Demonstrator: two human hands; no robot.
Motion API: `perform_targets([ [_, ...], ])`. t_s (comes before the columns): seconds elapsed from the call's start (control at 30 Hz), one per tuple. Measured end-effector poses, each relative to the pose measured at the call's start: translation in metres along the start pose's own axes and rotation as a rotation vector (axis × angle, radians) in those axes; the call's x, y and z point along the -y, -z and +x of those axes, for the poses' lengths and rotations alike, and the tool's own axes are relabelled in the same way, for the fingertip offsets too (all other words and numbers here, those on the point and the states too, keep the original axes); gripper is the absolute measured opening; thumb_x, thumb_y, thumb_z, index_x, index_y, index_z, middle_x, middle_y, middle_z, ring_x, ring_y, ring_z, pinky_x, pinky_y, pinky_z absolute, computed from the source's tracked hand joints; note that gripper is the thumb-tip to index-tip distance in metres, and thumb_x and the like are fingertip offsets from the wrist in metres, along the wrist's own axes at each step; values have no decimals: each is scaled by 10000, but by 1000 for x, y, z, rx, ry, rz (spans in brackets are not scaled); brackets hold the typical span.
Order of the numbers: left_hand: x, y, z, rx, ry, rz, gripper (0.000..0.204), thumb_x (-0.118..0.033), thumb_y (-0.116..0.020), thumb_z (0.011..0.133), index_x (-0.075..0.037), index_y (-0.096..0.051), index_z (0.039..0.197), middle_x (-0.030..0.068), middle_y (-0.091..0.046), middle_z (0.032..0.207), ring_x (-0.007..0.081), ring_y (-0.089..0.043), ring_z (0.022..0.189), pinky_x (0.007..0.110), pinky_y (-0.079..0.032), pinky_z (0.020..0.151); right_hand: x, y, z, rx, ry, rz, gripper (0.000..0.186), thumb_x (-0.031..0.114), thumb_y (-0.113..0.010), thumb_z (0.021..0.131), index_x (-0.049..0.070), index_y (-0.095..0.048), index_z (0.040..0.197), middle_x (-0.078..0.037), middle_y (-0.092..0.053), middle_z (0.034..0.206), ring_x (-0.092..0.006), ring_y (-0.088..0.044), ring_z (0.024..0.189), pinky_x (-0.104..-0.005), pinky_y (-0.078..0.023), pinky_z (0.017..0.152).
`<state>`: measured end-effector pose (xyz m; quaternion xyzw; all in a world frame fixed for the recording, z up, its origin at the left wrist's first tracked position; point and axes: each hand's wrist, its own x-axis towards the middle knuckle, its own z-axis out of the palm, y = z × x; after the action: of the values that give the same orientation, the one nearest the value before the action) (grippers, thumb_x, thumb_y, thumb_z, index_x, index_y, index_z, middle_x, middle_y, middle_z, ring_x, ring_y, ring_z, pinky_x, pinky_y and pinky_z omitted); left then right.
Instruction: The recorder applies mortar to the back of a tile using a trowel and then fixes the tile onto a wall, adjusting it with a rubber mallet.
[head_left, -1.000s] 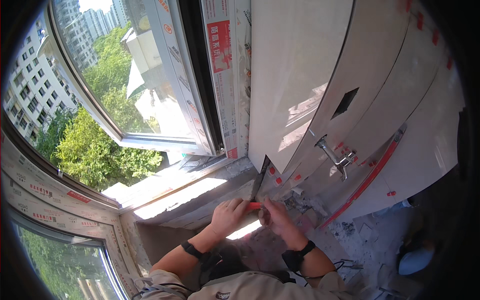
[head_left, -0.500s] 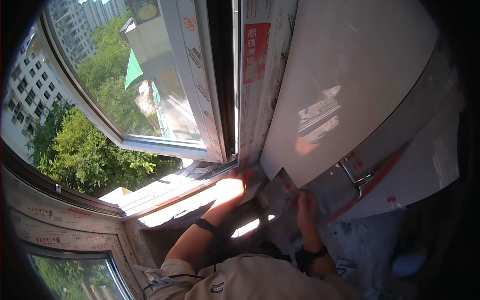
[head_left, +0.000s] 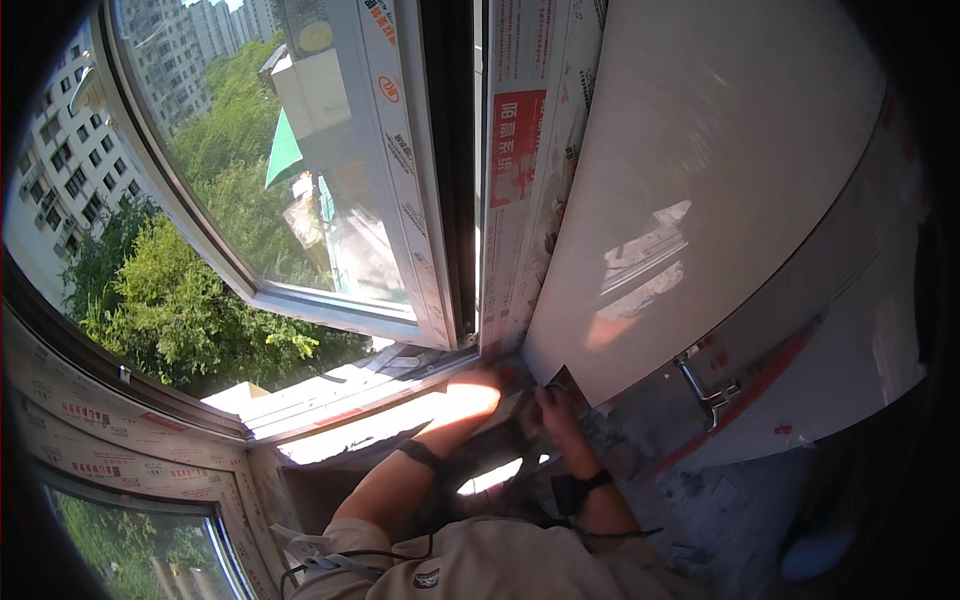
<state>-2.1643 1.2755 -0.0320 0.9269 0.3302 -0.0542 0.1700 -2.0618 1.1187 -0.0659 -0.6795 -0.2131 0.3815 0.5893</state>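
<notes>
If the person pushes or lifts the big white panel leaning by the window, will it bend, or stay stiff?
The white panel probably stays stiff: its lower edge runs straight and its face looks flat. It seems heavy, being far larger than both hands, left and right, at its bottom corner. The glossy, reflecting face may be slippery.

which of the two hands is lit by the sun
The left hand, stretched to the sill corner by the window frame, glows in direct sun; the right hand sits shaded beneath the white panel.

left hand (head_left: pixel 478 392): washed out by sun glare, grip unreadable | right hand (head_left: pixel 556 408): fingertips hidden at white panel (head_left: pixel 690 180) corner | lower window (head_left: pixel 130 540): cut off at 7 o'clock
</notes>
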Motion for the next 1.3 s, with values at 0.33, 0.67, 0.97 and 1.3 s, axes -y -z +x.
perform_targets([
  [0.33,5,2,-18,-289,-257,-109,365,-288,-572,856,-129,-562,1184,218,-435,1382,365,-663,715,457,-533,586,-1,-6,10,-95,-138,318,222,216,-570,892,98,-479,728,-3,-439,534,-105,-425,396,-263,-304,370],
  [0.67,9,-9,-6,-151,-226,-32,359,-262,-558,863,-144,-566,1202,234,-397,1403,371,-661,756,451,-536,626,-2,-16,14,-175,-190,386,153,146,-564,852,113,-462,743,21,-402,593,-67,-347,377,-233,-222,321],
  [0.97,-1,3,-8,-47,-215,-83,355,-226,-539,855,-127,-578,1194,238,-539,1206,366,-656,812,451,-534,677,-7,-14,13,-161,-156,408,183,137,-583,833,127,-446,712,30,-400,591,-60,-325,383,-221,-214,329],
  [1.3,-7,10,-9,-62,-221,-104,344,-190,-549,842,-152,-597,1181,227,-542,1160,363,-649,868,437,-537,716,-3,-20,13,-173,-160,455,205,136,-583,845,130,-447,690,25,-400,567,-78,-321,369,-239,-223,337],
])
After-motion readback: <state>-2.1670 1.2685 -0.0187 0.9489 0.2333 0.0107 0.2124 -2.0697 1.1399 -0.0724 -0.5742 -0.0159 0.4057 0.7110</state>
